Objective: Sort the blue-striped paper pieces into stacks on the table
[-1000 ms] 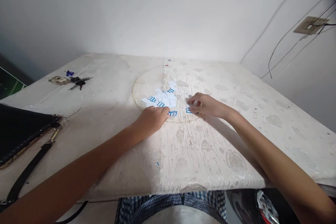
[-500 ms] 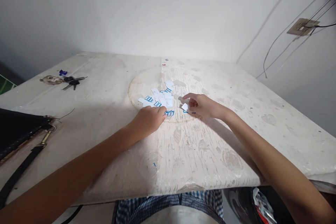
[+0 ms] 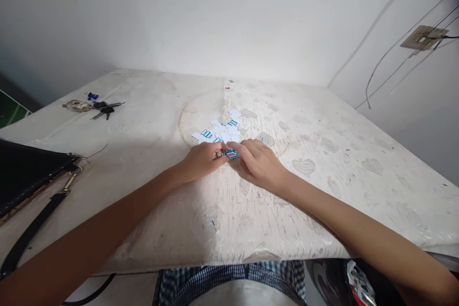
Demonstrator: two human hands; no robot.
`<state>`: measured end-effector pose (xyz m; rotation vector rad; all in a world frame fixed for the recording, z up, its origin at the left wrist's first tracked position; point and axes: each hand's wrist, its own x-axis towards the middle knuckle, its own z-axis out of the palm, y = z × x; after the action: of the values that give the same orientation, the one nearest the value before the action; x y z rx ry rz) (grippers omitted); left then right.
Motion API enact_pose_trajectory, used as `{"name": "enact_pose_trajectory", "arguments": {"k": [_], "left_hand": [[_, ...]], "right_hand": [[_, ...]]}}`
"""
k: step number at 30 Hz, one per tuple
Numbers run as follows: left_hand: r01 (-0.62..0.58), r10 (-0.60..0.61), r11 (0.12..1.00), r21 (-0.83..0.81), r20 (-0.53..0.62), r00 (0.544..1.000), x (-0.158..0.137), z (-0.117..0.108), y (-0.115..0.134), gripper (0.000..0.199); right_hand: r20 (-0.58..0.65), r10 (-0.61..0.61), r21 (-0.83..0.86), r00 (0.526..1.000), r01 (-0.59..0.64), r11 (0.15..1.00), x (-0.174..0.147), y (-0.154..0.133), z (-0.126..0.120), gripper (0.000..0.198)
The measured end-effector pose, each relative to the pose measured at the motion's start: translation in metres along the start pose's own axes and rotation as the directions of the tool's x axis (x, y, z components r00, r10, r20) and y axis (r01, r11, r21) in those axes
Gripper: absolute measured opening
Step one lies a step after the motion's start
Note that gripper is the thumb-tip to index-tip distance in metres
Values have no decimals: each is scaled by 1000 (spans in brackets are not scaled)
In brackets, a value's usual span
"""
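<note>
My left hand (image 3: 201, 160) is closed, its thumb and fingers pinching one end of a small stack of blue-edged paper pieces (image 3: 231, 154). From the other side my right hand (image 3: 263, 165) meets it, fingers bent over the right end of the same stack. The right fingertips partly hide the papers. Just beyond both hands lies a loose pile of white paper pieces (image 3: 233, 131), some with blue printed boxes. The near edge of that pile is covered by my hands.
Keys (image 3: 104, 107) with a fob (image 3: 77, 105) lie at the left, beside a small blue object (image 3: 92, 96). A black bag (image 3: 32, 172) with its strap (image 3: 34, 234) occupies the near left. Plastic covers the table (image 3: 154, 229); a wall socket (image 3: 423, 37) is at right.
My right hand has moved left, bringing the small paper piece it held to the stack in my left hand. Both hands now meet there. The view has shifted slightly.
</note>
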<state>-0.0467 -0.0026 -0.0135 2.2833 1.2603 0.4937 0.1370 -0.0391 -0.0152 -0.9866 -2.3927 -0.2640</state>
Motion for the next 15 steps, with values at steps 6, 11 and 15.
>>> {"name": "enact_pose_trajectory", "arguments": {"k": [6,11,15], "left_hand": [[20,-7,986,-165,76,997,1,-3,0,21],[41,5,958,-284,158,987,3,-6,-5,26],[20,25,960,-278,158,987,3,-7,-7,32]], "right_hand": [[-14,-107,-193,994,102,976,-3,4,13,36],[4,-144,-183,990,142,973,-4,9,13,39],[21,-147,-168,989,149,974,-5,9,16,41]]}}
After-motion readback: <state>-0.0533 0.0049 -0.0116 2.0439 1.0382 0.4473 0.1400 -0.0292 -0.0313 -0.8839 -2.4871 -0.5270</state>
